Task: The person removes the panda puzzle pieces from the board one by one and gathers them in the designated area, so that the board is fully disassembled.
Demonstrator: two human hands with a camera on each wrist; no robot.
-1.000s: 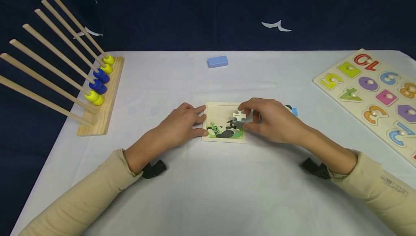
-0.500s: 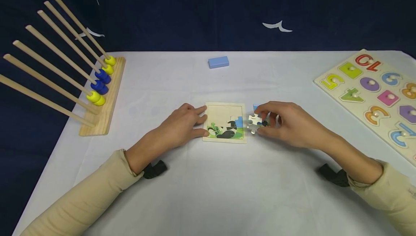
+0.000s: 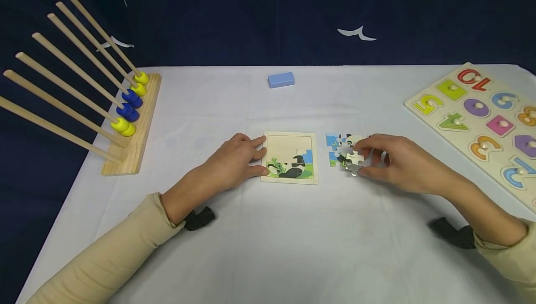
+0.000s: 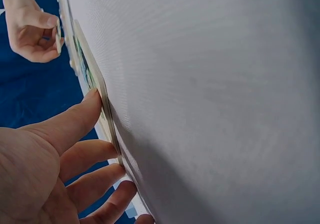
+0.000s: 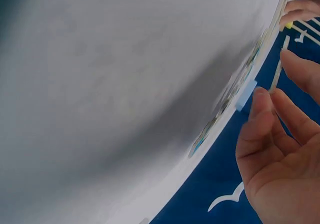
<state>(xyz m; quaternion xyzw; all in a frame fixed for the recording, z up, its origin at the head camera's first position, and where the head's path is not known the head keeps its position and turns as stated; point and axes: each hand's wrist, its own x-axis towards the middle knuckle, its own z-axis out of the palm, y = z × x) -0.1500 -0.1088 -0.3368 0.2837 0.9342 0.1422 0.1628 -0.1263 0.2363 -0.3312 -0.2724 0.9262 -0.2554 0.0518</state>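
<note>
A square wooden puzzle tray point(image 3: 284, 145) lies mid-table, its lower part and right side filled with panda picture pieces point(image 3: 295, 170). My left hand point(image 3: 228, 164) rests against its left edge; in the left wrist view the thumb point(image 4: 82, 116) and fairly straight fingers touch the rim. Right of the tray, my right hand point(image 3: 404, 164) pinches a jigsaw piece point(image 3: 355, 158) between thumb and fingers. The right wrist view shows that piece point(image 5: 279, 67) edge-on, raised off the cloth. Beneath and beyond it lie loose puzzle pieces point(image 3: 332, 139), partly hidden by the hand.
At the left stands a wooden peg abacus point(image 3: 142, 131) with tall rods and yellow and blue beads. A blue block point(image 3: 281, 80) lies at the back. A number puzzle board point(image 3: 469, 106) occupies the right side. The white cloth point(image 3: 284, 243) covers the table before a dark curtain point(image 3: 209, 20).
My right hand has carried the jigsaw piece rightward, from over the tray to above the loose pieces, which have come into view. The left hand stays against the tray's edge.
</note>
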